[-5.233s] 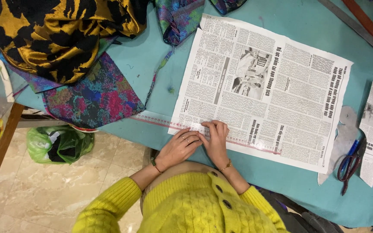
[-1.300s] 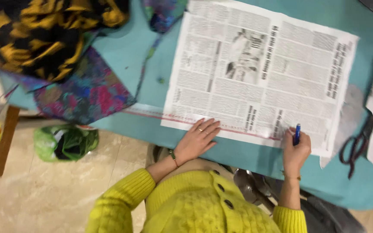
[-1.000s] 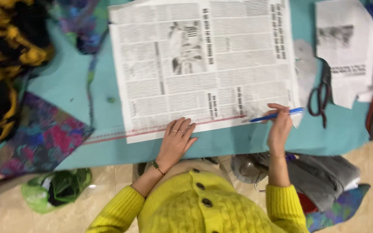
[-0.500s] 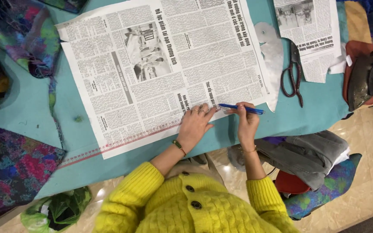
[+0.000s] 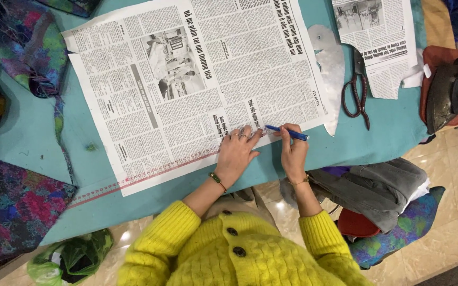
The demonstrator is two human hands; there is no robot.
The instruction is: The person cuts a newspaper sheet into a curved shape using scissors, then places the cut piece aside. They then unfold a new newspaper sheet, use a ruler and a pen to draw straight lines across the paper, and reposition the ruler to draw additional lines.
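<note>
A large newspaper sheet (image 5: 186,85) lies spread on the teal table (image 5: 27,143). A clear ruler with red markings (image 5: 133,182) runs along the sheet's near edge. My left hand (image 5: 237,153) presses flat on the ruler and paper, fingers spread. Just to its right, my right hand (image 5: 292,153) holds a blue pen (image 5: 287,132), its tip touching the paper's near edge by my left fingertips.
Dark scissors (image 5: 357,87) lie right of the sheet beside a cut paper shape (image 5: 332,63) and more newspaper pieces (image 5: 377,37). An iron (image 5: 451,90) sits far right. Patterned fabrics (image 5: 11,206) lie at left, a green bag (image 5: 70,259) and folded clothes (image 5: 377,185) below.
My right hand with the pen has come left along the paper's near edge, close to my left hand. The view has shifted and turned, showing more of the table's right side.
</note>
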